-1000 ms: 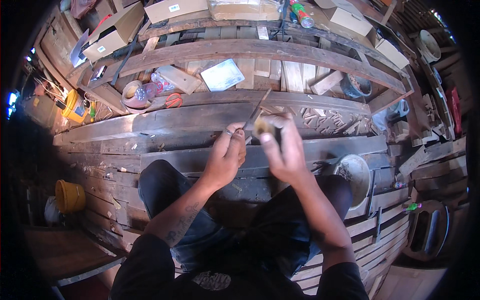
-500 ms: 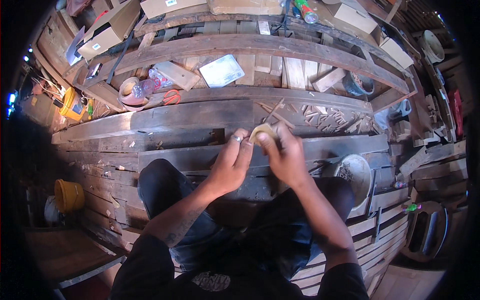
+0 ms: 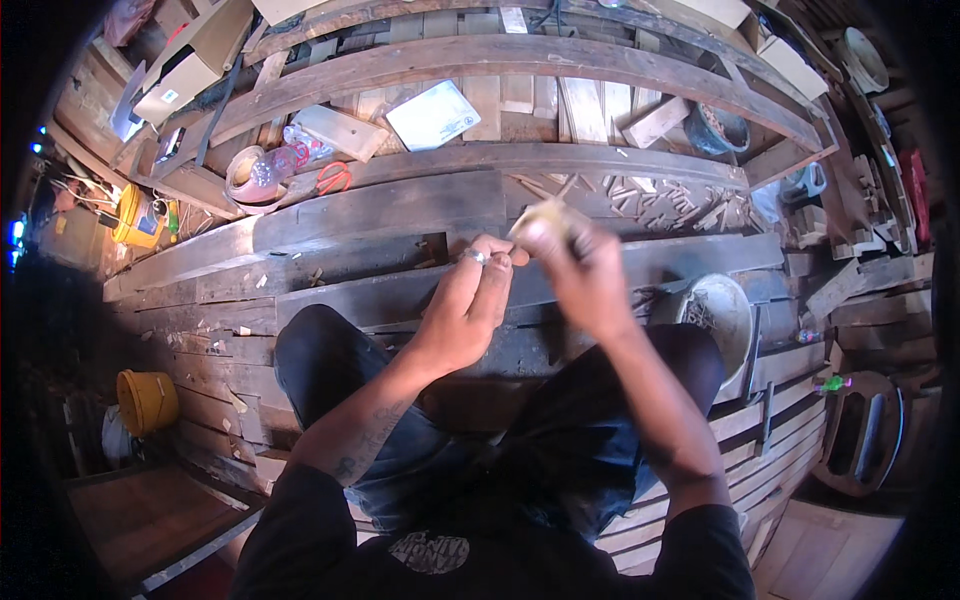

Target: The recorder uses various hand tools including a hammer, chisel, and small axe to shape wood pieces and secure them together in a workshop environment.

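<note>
I sit on a floor of dark wooden planks (image 3: 350, 225) with my knees apart. My right hand (image 3: 575, 270) is blurred and grips a small pale roll, probably tape (image 3: 545, 215), in front of me. My left hand (image 3: 470, 310), with a ring on one finger, is closed close beside it, its fingertips pinched next to the roll. What the left fingers hold is too small to tell. Both hands hover above the planks between my knees.
A white bowl (image 3: 720, 310) stands by my right knee. Red scissors (image 3: 333, 178), a clear plastic bottle (image 3: 285, 162) and a white packet (image 3: 433, 115) lie farther off. Wood offcuts (image 3: 650, 205) are scattered right of centre. A yellow bucket (image 3: 146, 400) sits at left.
Both hands have risen toward me and shifted slightly right. The right hand now moves fast and is blurred; the thin stick seen earlier near the hands is gone from view.
</note>
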The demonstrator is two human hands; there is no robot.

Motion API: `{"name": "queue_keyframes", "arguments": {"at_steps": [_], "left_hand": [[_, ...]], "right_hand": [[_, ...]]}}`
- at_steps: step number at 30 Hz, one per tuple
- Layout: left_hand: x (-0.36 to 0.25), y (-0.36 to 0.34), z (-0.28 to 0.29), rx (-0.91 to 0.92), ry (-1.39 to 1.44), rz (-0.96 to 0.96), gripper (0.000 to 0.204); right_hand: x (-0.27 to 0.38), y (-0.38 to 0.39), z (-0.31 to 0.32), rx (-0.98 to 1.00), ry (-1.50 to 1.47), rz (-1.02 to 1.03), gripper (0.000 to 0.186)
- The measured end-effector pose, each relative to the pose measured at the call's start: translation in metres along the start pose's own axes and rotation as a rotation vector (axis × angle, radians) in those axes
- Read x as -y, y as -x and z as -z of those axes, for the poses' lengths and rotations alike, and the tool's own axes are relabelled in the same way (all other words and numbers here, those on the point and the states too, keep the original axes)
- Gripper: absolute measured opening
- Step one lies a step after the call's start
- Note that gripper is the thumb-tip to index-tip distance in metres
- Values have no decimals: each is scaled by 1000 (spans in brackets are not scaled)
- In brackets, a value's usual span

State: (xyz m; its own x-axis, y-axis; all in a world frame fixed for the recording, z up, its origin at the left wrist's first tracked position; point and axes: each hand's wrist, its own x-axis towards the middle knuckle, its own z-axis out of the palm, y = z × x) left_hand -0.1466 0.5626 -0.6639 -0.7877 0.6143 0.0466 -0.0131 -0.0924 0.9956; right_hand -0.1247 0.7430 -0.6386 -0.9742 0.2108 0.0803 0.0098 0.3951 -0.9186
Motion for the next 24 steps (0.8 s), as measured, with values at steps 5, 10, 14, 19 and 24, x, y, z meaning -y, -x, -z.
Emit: {"name": "queue_keyframes", "arguments": {"at_steps": [5,10,14,19,24], "left_hand": [[-3,4,0,24,48,27,29],[-5,5,0,20,152,98,30],[-9,8,2,52,110,71,32],[-11,7,5,39,175,103,33],[-7,5,6,52,38,33,31]], "right_hand": [[1,-1,-1,-266,-66,-1,22],[0,5,1,-34,-70,82,18],[-9,7,-2,-178,-209,33,15],[-13,4,-3,-257,-321,151,18],[-10,8,-1,90,31,110,20]]}}
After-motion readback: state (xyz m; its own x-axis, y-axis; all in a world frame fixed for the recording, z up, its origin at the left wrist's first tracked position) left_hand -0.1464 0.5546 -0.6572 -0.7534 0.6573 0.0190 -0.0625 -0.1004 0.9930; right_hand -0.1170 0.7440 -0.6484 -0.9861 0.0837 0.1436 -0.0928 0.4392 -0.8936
